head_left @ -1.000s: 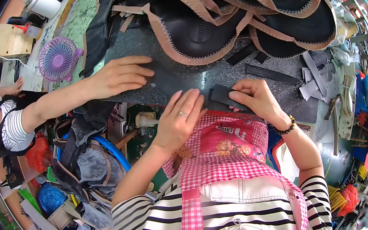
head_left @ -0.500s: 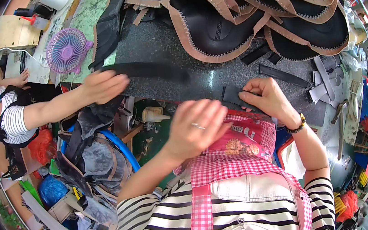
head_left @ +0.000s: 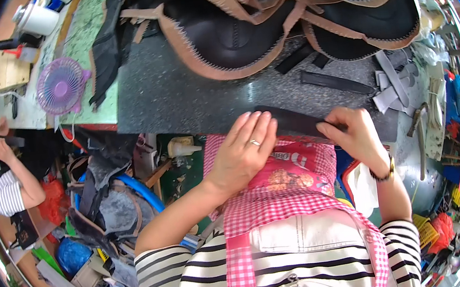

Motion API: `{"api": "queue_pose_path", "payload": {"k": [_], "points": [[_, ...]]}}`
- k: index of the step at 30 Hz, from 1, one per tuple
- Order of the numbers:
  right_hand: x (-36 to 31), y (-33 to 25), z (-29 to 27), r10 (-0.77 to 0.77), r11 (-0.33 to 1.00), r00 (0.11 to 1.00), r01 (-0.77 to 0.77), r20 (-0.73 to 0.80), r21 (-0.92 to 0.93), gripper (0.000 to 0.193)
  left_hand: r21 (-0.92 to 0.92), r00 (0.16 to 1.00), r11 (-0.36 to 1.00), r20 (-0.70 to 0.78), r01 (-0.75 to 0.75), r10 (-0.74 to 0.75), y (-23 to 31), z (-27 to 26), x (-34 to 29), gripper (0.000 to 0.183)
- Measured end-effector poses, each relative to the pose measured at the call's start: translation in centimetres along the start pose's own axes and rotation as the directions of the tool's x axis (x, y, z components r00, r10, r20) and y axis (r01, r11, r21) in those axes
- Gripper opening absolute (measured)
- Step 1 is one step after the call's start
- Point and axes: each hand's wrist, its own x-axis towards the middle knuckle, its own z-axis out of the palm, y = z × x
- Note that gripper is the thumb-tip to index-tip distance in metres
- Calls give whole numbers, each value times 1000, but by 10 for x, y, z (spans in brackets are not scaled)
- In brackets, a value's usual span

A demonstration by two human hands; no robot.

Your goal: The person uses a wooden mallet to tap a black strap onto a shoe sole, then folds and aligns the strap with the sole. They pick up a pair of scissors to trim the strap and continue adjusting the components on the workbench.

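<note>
The left hand lies spread, fingertips on the strip at the counter edge; the right hand pinches it. Loosen either, and I reckon it slides off.

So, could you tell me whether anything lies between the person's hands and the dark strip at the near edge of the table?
Nothing visible does. The left hand lies with its fingertips on the near end of the dark strip, and the right hand pinches its other end. The speckled table around it is bare.
</note>
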Motion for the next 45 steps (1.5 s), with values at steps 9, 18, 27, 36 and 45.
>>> {"api": "queue_pose_path", "payload": {"k": [9, 18, 27, 36, 45], "points": [[-16, 23, -8, 215, 974, 970, -206, -111, 88, 27, 79, 999, 997, -26, -25, 27, 4, 2, 18, 48], [-24, -13, 12, -227, 898, 973, 188, -52, -397, 37, 143, 984, 984, 156, -106, 84, 10, -4, 34, 48], [-61, 48, -13, -167, 986, 965, 162, -202, -44, 19, 116, 934, 947, 236, -300, 267, -4, -12, 45, 45], [11, 148, -119, -69, 906, 863, -155, -500, -394, 41, 484, 976, 860, 47, 163, -211, -138, -82, -80, 49], [17, 133, -125, -342, 857, 720, -25, -604, -515, 20, 23, 986, 987, -53, -159, 160, -5, -13, 81, 35]]}}
